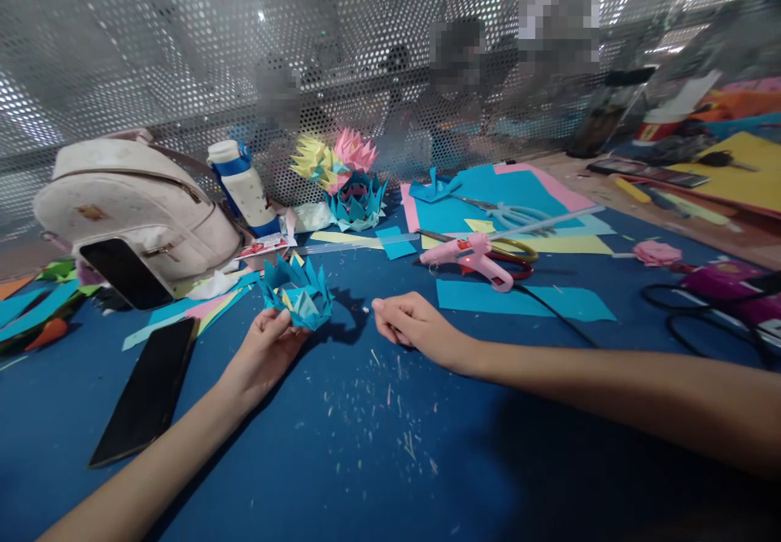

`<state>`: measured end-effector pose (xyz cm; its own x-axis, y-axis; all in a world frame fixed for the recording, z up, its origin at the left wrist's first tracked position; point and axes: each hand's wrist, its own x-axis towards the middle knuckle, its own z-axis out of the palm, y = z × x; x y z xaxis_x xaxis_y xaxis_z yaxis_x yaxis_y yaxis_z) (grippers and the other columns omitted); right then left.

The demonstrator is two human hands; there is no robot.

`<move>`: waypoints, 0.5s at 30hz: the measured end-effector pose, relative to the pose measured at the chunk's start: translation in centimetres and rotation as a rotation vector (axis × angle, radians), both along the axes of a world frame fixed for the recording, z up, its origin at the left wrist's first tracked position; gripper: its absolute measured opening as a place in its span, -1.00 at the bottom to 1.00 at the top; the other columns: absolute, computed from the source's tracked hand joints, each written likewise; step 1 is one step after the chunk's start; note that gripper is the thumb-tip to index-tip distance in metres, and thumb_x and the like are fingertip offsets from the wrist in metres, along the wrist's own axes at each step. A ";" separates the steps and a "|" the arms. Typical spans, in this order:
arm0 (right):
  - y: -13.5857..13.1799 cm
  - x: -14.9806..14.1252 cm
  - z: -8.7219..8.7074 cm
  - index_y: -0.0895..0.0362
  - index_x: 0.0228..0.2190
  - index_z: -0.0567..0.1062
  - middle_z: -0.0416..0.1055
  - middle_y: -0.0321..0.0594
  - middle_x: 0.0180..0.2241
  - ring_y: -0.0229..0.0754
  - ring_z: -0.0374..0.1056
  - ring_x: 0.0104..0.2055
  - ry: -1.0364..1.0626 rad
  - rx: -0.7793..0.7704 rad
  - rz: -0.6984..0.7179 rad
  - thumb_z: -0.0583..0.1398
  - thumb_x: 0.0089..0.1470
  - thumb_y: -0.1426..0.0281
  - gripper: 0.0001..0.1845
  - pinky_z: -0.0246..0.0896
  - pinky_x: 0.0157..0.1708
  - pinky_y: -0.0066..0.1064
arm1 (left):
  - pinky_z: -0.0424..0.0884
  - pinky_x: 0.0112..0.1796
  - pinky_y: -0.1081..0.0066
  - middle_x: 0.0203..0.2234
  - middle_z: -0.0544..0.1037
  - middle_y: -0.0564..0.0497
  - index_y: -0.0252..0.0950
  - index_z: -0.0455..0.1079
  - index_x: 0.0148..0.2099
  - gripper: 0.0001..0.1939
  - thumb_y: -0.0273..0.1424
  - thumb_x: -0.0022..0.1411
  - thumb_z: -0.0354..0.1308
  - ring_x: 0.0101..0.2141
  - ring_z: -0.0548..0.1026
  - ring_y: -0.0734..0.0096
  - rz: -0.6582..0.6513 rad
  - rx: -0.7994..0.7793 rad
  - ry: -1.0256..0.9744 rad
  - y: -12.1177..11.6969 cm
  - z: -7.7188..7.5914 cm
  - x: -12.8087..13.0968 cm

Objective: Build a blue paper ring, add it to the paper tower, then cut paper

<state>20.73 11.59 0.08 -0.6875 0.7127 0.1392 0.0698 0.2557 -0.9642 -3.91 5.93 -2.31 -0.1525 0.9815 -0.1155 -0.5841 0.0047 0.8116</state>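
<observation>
My left hand [272, 348] grips a blue folded-paper flower [314, 308] by its lower left side, thumb over the rim. Pointed petals ring its edge, and pale green and yellow paper shows inside. To the right, my right hand [410, 320] is closed with its fingers curled inward; whatever they hold, if anything, is hidden. A tiny white scrap [366, 309] lies by its fingertips. Beyond that hand rests a pink hot glue gun [467, 255] with a small red light showing, close to a blue paper strip [525, 299]. Finished paper flowers [357, 198] in blue, yellow and pink stand at the back.
Left are a white backpack [131, 192], a leaning phone [127, 272], another phone [146, 387] lying flat and a bottle [244, 188]. Scissors [518, 216] and paper sheets [530, 188] lie back right. A dark cable [561, 318] trails rightward. Perforated metal stands behind.
</observation>
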 end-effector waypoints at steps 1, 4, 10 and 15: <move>0.0 0.0 0.0 0.15 -0.66 0.30 0.07 -0.42 -0.71 -0.39 -0.01 -0.64 -0.002 0.002 -0.001 -0.01 0.31 0.07 -0.40 -0.11 -0.57 -0.46 | 0.54 -0.26 0.42 -0.68 0.44 0.16 -0.30 0.32 -0.57 -0.58 -0.36 -0.18 0.57 -0.55 0.46 0.54 -0.008 0.004 0.029 0.0 0.1 0.1; 0.0 0.0 -0.1 0.16 -0.65 0.33 0.09 -0.41 -0.71 -0.39 0.01 -0.64 -0.001 0.010 -0.005 -0.02 0.32 0.07 -0.40 -0.09 -0.57 -0.47 | 0.52 -0.20 0.39 -0.71 0.40 0.17 -0.30 0.36 -0.56 -0.61 -0.32 -0.14 0.56 -0.57 0.44 0.56 -0.032 0.024 0.135 -0.3 0.5 0.4; -0.2 0.1 0.0 0.16 -0.65 0.33 0.08 -0.42 -0.71 -0.39 0.00 -0.64 -0.003 0.021 -0.005 -0.01 0.32 0.07 -0.39 -0.08 -0.56 -0.47 | 0.36 -0.44 0.53 -0.60 0.48 0.09 -0.32 0.45 -0.46 -0.67 -0.22 -0.01 0.48 -0.52 0.42 0.49 0.077 0.073 0.497 -0.7 0.4 0.0; -0.2 0.1 0.1 0.16 -0.65 0.34 0.10 -0.42 -0.72 -0.39 0.02 -0.65 0.003 0.023 0.003 -0.01 0.31 0.07 -0.39 -0.06 -0.56 -0.46 | 0.36 -0.47 0.48 -0.53 0.52 0.03 -0.33 0.53 -0.32 -0.58 -0.02 0.14 0.31 -0.50 0.45 0.40 0.072 0.109 0.532 -0.2 1.1 -0.7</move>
